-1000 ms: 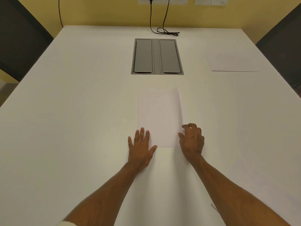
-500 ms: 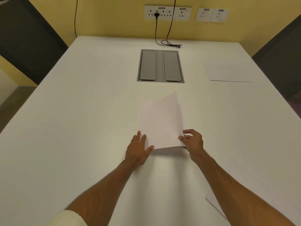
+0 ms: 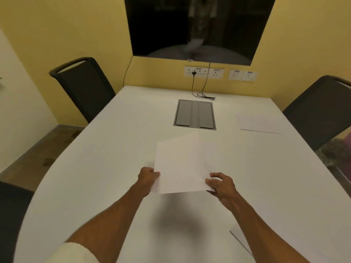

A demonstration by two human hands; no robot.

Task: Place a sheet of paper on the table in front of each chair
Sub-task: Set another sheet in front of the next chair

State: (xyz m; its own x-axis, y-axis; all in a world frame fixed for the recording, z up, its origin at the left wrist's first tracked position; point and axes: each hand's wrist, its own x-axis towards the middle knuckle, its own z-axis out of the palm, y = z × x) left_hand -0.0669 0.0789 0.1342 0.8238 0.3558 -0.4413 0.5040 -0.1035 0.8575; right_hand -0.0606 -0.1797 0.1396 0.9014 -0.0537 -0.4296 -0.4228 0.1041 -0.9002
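While a sheet of paper point(image 3: 180, 166) is held above the white table point(image 3: 106, 168), its near left corner is pinched by the left hand point(image 3: 147, 177) and its near right corner by the right hand point(image 3: 221, 185), the fingers of both being closed on the paper's edge. The sheet is tilted, with its far edge raised toward the grey cable hatch point(image 3: 195, 115) set into the tabletop, and a soft shadow is cast on the table below it. A second sheet point(image 3: 259, 123) is seen lying flat at the far right, in front of the right-hand dark chair point(image 3: 319, 109). The corner of a third sheet point(image 3: 241, 238) is seen at the near right, partly covered by the right forearm. Another dark chair point(image 3: 83, 86) is placed at the far left, with no sheet visible on the table in front of it. A black cable point(image 3: 204, 94) is plugged into the wall sockets point(image 3: 203, 72) beneath a dark screen point(image 3: 193, 27).
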